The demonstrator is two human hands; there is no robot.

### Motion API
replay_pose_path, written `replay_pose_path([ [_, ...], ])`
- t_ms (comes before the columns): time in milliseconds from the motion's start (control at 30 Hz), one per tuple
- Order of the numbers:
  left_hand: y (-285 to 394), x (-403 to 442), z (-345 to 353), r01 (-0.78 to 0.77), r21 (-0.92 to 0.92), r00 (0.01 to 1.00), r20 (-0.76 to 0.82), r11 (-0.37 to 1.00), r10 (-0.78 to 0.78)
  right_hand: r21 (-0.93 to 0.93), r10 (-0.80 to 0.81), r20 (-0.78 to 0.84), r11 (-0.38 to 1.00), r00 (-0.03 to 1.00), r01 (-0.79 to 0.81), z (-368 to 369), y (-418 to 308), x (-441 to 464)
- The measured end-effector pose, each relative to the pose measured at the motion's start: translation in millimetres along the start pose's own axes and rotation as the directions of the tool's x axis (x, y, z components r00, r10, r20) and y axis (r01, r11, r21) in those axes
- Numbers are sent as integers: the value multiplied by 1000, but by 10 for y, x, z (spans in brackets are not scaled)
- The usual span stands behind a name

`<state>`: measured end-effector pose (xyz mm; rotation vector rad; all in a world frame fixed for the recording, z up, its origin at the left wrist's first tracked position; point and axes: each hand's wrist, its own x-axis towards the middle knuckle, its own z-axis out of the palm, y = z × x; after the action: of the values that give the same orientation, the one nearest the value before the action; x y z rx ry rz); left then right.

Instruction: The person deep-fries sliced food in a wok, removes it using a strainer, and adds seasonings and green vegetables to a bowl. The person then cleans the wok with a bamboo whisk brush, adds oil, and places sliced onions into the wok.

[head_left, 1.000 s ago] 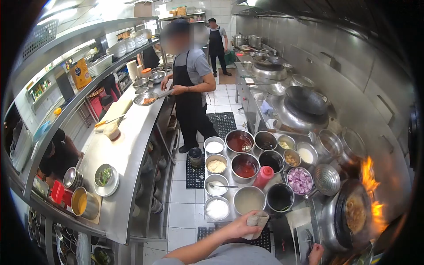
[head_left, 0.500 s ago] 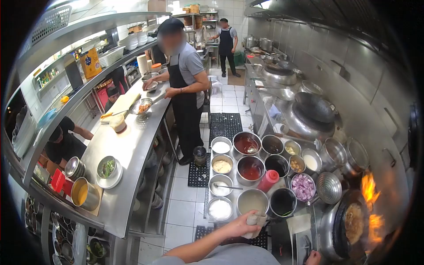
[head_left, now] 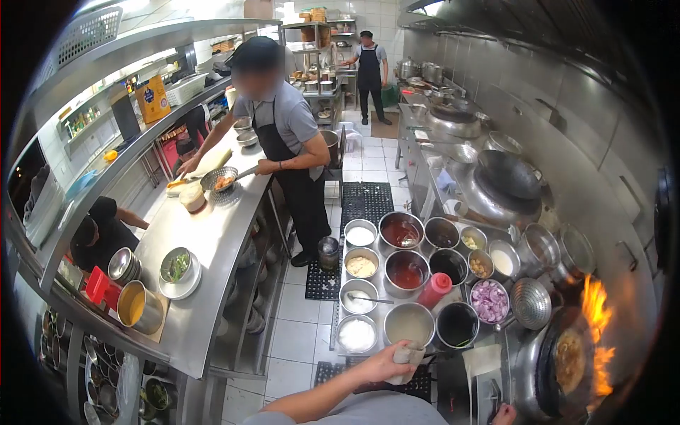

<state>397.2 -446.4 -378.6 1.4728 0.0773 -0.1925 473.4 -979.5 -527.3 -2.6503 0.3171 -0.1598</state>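
My left hand (head_left: pixel 381 364) is closed around a folded beige cloth (head_left: pixel 406 360), held just in front of a steel pot of cloudy pale liquid (head_left: pixel 409 326). At the bottom edge, my right hand (head_left: pixel 504 415) shows only in part, its fingers curled; what they hold, if anything, is hidden. To its right a wok (head_left: pixel 542 361) sits over the burner with browned food (head_left: pixel 569 363) in it, and tall flames (head_left: pixel 596 319) rise along its far side. A perforated ladle (head_left: pixel 531 303) rests beside a bowl of chopped purple onion (head_left: pixel 489 301).
Pots of red sauce (head_left: pixel 406 272), dark liquid (head_left: pixel 457 326) and white powder (head_left: pixel 357 334) crowd the station, with a red squeeze bottle (head_left: pixel 435 289). At the left counter (head_left: pixel 185 322), a co-worker (head_left: pixel 287 142) holds a strainer (head_left: pixel 219 179). Another person (head_left: pixel 370 71) stands at the back.
The co-worker at the counter has leaned forward, reaching toward the strainer and now gripping its handle. My view has shifted slightly; my left hand keeps the cloth.
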Motion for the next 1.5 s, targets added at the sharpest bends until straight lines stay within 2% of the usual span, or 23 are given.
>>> replay_pose_path([
  [100,-39,8,-5,-21,23,999,-27,1000,22,-40,90,83,995,992,-87,-642,-1120,-350],
  [200,-37,14,15,-53,43,998,-41,998,55,-68,63,99,996,993,-57,-574,-990,-286],
  [300,-185,48,33,-60,36,997,-37,998,62,-9,100,63,995,993,-100,-516,-914,-284],
  [400,-153,31,35,-43,17,999,-22,999,44,-225,107,125,971,986,-77,-958,-1645,-488],
  [500,-110,43,63,-34,15,999,-7,999,34,-7,-42,-140,999,989,41,-47,-206,-105],
  [600,-80,82,92,-50,36,999,3,998,50,20,-53,-224,998,973,59,54,-93,-107],
  [700,-199,199,139,-85,84,996,15,993,84,-182,17,55,983,998,-7,-544,-896,-304],
  [800,-144,238,192,-102,89,994,56,991,98,131,68,-80,990,994,-58,-90,-278,-133],
  [900,-184,286,248,-75,99,994,85,992,66,-25,-15,-192,1000,981,10,63,-48,-100],
  [967,-245,367,290,-73,113,992,112,991,60,40,48,-108,998,993,-44,-240,-545,-192],
  [1033,-212,390,341,-24,142,992,123,990,7,-35,16,-238,999,971,-25,-172,-530,-270],
  [1067,-193,431,358,-7,164,988,156,986,-19,31,131,-158,991,979,-128,-239,-623,-277],
  [1100,-358,506,358,-16,176,984,178,984,-15,28,161,-117,987,980,-159,-276,-710,-275],
  [1133,-312,540,354,28,152,975,212,988,-60,69,164,-93,985,982,-158,-293,-744,-254],
  [1167,-217,560,360,78,138,961,252,987,-111,30,190,-61,982,980,-189,-222,-638,-250],
  [1200,-101,546,423,92,137,973,197,986,-118,44,136,-137,990,981,-131,-155,-581,-289],
  [1233,35,570,466,119,92,961,241,989,-138,30,177,-172,984,969,-174,-261,-798,-326],
  [1267,99,604,532,116,88,956,259,989,-135,33,225,-97,974,969,-223,-265,-778,-326],
  [1367,95,652,628,112,59,947,295,992,-124,66,294,-37,954,955,-292,-417,-962,-372],
  [1433,62,698,660,139,19,934,330,990,-138,90,282,-79,957,956,-274,-407,-952,-415],
  [1500,91,737,741,129,53,929,344,990,-140,105,269,-92,960,959,-259,-432,-957,-395],
])
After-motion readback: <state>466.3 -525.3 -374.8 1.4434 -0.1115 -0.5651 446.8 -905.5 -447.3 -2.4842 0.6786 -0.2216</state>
